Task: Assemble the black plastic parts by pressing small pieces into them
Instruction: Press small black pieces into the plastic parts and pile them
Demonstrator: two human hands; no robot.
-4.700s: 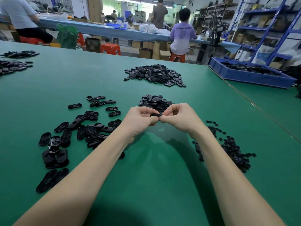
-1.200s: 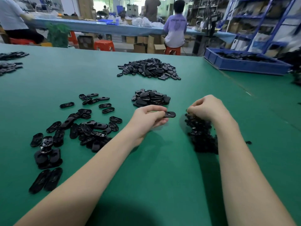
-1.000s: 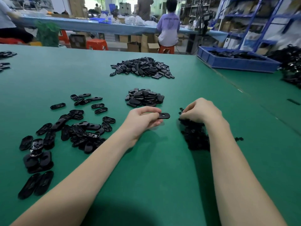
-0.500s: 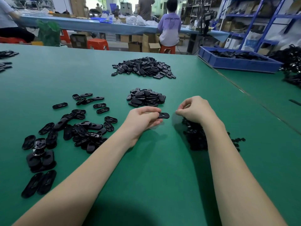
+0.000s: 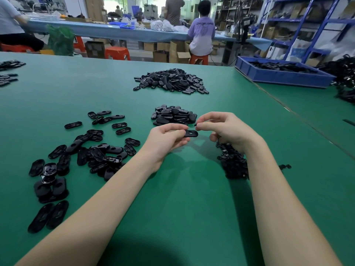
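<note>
My left hand (image 5: 166, 140) pinches a black oval plastic part (image 5: 191, 133) by one end and holds it flat above the green table. My right hand (image 5: 226, 129) pinches a tiny black piece (image 5: 195, 124) at its fingertips, just above the far end of the oval part. Below my right wrist lies a heap of small black pieces (image 5: 232, 160). A small stack of oval parts (image 5: 173, 117) sits just beyond both hands.
Loose oval parts (image 5: 92, 148) are scattered on the left of the green table (image 5: 182, 198). A bigger heap of parts (image 5: 171, 80) lies farther back. A blue tray (image 5: 282, 74) stands at the back right. People sit at a far bench.
My right hand has lifted off the heap of small pieces with one pinched in its fingertips and moved left to the oval part. My left hand kept holding that part.
</note>
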